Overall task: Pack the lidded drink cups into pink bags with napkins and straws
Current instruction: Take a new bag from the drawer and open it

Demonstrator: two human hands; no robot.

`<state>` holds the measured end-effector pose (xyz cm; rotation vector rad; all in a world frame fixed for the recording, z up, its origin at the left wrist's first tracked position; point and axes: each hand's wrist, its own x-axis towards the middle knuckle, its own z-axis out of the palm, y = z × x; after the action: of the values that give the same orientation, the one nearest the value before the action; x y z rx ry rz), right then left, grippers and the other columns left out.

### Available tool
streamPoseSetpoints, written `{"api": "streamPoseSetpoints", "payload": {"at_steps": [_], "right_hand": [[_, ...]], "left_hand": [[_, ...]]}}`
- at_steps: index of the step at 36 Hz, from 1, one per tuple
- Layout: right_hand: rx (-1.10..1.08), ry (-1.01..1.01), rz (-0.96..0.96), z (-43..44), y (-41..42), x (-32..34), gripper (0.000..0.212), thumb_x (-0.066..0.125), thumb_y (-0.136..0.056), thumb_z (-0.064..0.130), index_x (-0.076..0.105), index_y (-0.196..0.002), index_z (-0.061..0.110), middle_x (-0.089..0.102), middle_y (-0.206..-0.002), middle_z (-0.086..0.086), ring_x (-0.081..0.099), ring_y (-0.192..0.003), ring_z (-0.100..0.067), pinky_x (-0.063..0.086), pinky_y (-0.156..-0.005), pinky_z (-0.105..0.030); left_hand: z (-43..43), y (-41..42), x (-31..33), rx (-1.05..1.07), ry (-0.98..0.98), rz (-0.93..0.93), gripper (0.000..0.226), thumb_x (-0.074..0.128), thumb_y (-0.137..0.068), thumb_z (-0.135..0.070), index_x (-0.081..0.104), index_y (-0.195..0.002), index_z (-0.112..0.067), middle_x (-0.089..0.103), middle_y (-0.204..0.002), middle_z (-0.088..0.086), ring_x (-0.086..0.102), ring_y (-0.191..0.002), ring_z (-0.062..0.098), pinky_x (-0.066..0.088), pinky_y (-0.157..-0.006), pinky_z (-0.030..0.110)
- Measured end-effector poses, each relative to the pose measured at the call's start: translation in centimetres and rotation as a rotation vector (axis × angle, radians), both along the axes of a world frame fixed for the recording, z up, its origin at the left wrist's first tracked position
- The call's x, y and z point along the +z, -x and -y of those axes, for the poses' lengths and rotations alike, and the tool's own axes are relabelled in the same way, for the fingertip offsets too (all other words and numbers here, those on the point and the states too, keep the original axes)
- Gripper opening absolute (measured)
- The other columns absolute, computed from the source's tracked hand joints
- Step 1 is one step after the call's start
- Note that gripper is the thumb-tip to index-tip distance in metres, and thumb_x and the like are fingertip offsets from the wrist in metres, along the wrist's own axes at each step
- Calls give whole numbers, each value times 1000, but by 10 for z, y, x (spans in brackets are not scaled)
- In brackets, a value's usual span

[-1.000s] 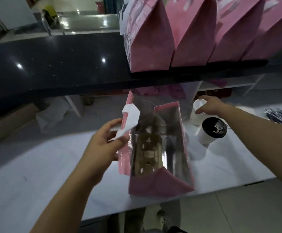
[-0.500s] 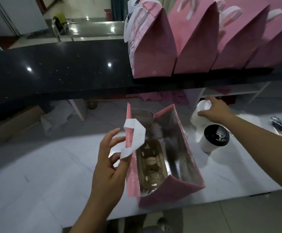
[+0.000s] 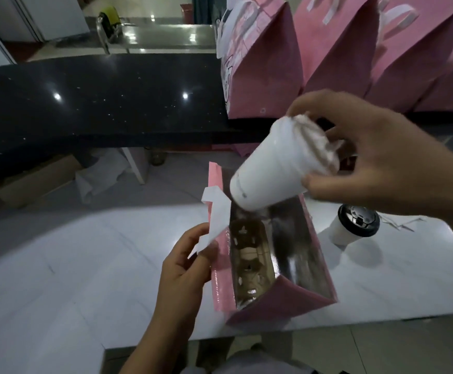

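Now the right hand (image 3: 381,160) has its fingers closed around a white cup (image 3: 273,171), tilted above the open pink bag (image 3: 287,295); the left hand (image 3: 184,268) pinches the bag's handle at nine o'clock. Straighten the cup before lowering it into the holder.

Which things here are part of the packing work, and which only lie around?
In use: open pink bag, white cup in right hand, left hand on bag handle, black-lidded cup.
Lying about: cardboard box, sink.
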<state>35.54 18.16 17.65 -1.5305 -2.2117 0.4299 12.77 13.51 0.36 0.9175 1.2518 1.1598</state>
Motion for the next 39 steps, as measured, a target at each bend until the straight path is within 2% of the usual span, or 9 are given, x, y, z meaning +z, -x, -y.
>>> {"api": "streamPoseSetpoints", "payload": {"at_steps": [6,9,12,17,19,22,27,36,39], "right_hand": [[56,110,370,-4,17,-20,76,61,-61,65,35,-130,52,48,-112,18,58,-82,-15,40,-70,-28],[118,108,496,-11,30,-54,83,49,-61,71,28,-137,45,47,-124,11,59,-89,-20,50,-72,-33],[191,78,568,-18,38,-90,80,60,-69,59,31,-140,35,49,-128,0,57,-104,-24,55,-82,-41],[220,74,624,-31,45,-130,83,71,-74,46,30,-144,29,45,-139,-6,43,-123,-27,51,-91,-43],[217,78,636,-37,46,-140,82,72,-73,45,32,-142,27,45,-137,-7,41,-123,-28,52,-89,-43],[206,89,647,-44,47,-151,82,73,-74,43,33,-142,23,47,-133,-10,43,-120,-30,50,-91,-44],[189,135,634,-54,49,-161,81,74,-75,41,34,-142,20,50,-130,-12,49,-113,-32,48,-87,-40],[194,191,637,-51,44,-176,70,68,-81,49,39,-136,18,51,-128,-12,53,-108,-32,46,-84,-38],[184,214,645,-50,40,-178,73,69,-81,50,38,-139,18,50,-130,-12,53,-109,-33,48,-87,-39]], "left_hand": [[3,5,1,4,-11,58,37,58,-97,-7,73,-103,-40,73,-112,-2,68,-102,33,56,-88,57],[5,5,3,24,-18,55,43,54,-97,-2,74,-103,-39,75,-103,-3,67,-98,34,59,-86,52],[6,4,4,58,-40,28,45,57,-96,-3,75,-96,-44,75,-94,-6,68,-91,29,62,-75,36],[7,3,6,79,-39,24,41,59,-96,-5,71,-96,-43,74,-80,-16,70,-79,16,62,-71,33],[8,4,6,84,-39,17,42,59,-95,-5,72,-94,-45,74,-84,-17,70,-79,13,61,-69,30],[10,4,6,82,-45,18,48,59,-95,-6,75,-91,-51,75,-98,-11,70,-87,21,62,-75,36],[11,4,9,80,-61,29,49,60,-94,-6,75,-90,-52,76,-101,-6,71,-87,23,62,-75,37],[10,4,4,81,-55,-23,52,61,-95,-7,72,-90,-58,71,-119,-12,66,-108,24,61,-85,43],[10,5,2,78,-63,-23,52,61,-95,-6,73,-91,-56,71,-118,-15,66,-109,24,62,-82,39]]}}
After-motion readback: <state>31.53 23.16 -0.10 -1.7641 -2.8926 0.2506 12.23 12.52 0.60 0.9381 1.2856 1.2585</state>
